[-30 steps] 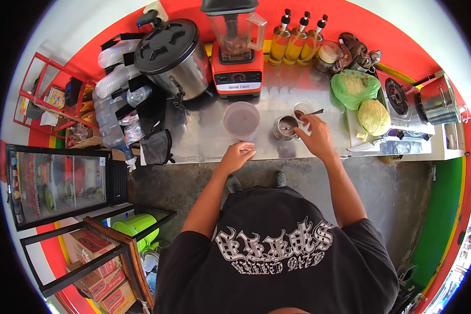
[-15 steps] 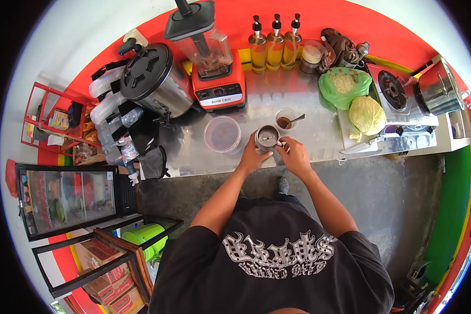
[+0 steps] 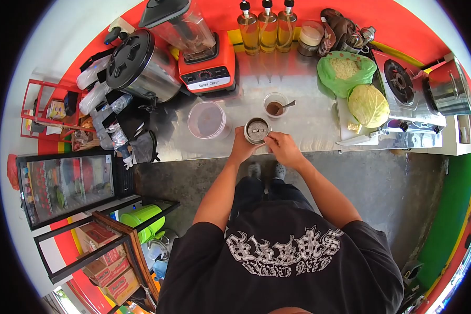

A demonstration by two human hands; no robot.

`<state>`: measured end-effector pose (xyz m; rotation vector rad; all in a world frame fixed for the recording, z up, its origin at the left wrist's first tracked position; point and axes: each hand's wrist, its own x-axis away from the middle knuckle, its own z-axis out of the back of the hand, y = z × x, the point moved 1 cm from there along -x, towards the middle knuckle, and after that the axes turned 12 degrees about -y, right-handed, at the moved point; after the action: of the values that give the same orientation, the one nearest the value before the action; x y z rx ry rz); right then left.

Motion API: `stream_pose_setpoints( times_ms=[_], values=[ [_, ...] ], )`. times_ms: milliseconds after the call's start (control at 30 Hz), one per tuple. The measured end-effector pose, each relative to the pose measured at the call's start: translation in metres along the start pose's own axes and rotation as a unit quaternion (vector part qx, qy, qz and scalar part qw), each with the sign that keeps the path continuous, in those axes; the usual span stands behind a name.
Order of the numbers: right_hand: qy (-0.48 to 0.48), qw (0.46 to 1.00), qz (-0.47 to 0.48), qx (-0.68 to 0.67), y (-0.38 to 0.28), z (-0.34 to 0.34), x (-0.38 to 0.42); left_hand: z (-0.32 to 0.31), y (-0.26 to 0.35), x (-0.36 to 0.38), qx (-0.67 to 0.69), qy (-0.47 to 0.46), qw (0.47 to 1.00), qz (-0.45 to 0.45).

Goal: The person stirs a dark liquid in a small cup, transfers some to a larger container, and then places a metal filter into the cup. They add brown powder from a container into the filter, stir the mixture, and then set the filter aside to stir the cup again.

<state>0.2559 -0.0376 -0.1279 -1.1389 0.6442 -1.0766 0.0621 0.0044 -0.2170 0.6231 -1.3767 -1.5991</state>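
A round metal can (image 3: 257, 131), seen from above with a tab-like shape on its top, is held over the front edge of the steel counter. My left hand (image 3: 241, 146) wraps around its left side. Against its lower right side, the fingers of my right hand (image 3: 283, 147) are closed; my fingertips are partly hidden. Just beyond the can stands a clear plastic cup (image 3: 269, 98) with brown powder or liquid and a spoon (image 3: 289, 104) leaning in it. To the left sits a clear round tub (image 3: 192, 123).
A red blender (image 3: 206, 73), a steel drum-like pot (image 3: 165, 78) and pump bottles (image 3: 267, 32) line the back. At right are a cabbage (image 3: 368, 107), a green bag (image 3: 327, 83), a knife (image 3: 353, 141) and a gas stove (image 3: 408, 112). A glass-door fridge (image 3: 70, 183) stands at left.
My view has shifted, so the counter items sit higher in the picture. The can has moved slightly left and tilted, its top facing me more. Both hands stay on it.
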Motion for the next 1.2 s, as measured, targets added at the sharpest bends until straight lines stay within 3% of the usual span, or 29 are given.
stream_pose_setpoints(
  times_ms=[33, 100, 133, 200, 267, 333, 433, 533, 633, 733, 833, 933, 1100, 1200],
  values=[
    [-0.004, 1.000, -0.024, -0.017, -0.001, 0.004, -0.001, -0.001, -0.002, -0.002, 0.003, 0.004, 1.000, -0.003],
    [-0.010, 0.999, -0.027, -0.018, 0.001, 0.001, -0.003, -0.003, -0.006, -0.004, -0.050, 0.070, 0.990, -0.115],
    [-0.013, 0.999, -0.033, -0.023, 0.003, -0.001, -0.003, -0.003, 0.006, 0.001, -0.046, 0.071, 0.990, -0.116],
    [-0.059, 0.994, -0.067, -0.069, 0.006, -0.002, -0.002, 0.000, 0.021, 0.014, 0.093, 0.041, 0.995, 0.004],
    [-0.104, 0.982, -0.106, -0.118, 0.010, -0.007, 0.003, 0.002, -0.013, 0.007, 0.046, 0.008, 0.999, 0.005],
    [-0.052, 0.989, -0.102, -0.089, 0.012, -0.004, 0.003, 0.002, -0.012, 0.006, -0.002, -0.021, 1.000, 0.002],
    [-0.035, 0.989, -0.100, -0.107, 0.006, -0.018, 0.003, 0.001, -0.018, 0.010, 0.000, 0.028, 0.999, -0.015],
    [-0.036, 0.990, -0.109, -0.080, 0.002, -0.012, 0.002, 0.007, -0.016, 0.009, 0.041, -0.020, 0.999, -0.010],
    [0.005, 0.988, -0.129, -0.083, -0.003, -0.017, 0.004, 0.009, -0.005, 0.013, -0.065, -0.022, 0.997, -0.040],
    [-0.039, 0.986, -0.120, -0.105, 0.001, -0.023, 0.007, 0.011, -0.002, 0.017, -0.029, -0.017, 0.997, -0.066],
    [0.016, 0.979, -0.181, -0.095, -0.004, -0.017, 0.008, 0.013, -0.003, 0.019, -0.088, 0.004, 0.993, -0.074],
    [-0.014, 0.986, -0.124, -0.109, 0.003, -0.029, 0.010, 0.014, -0.014, 0.016, -0.127, -0.022, 0.986, -0.106],
    [0.024, 0.987, -0.138, -0.082, 0.000, -0.028, 0.012, 0.012, -0.009, 0.020, -0.078, 0.025, 0.994, -0.079],
    [0.016, 0.989, -0.134, -0.059, 0.000, -0.028, 0.013, 0.015, -0.007, 0.018, -0.115, 0.008, 0.988, -0.103]
  ],
)
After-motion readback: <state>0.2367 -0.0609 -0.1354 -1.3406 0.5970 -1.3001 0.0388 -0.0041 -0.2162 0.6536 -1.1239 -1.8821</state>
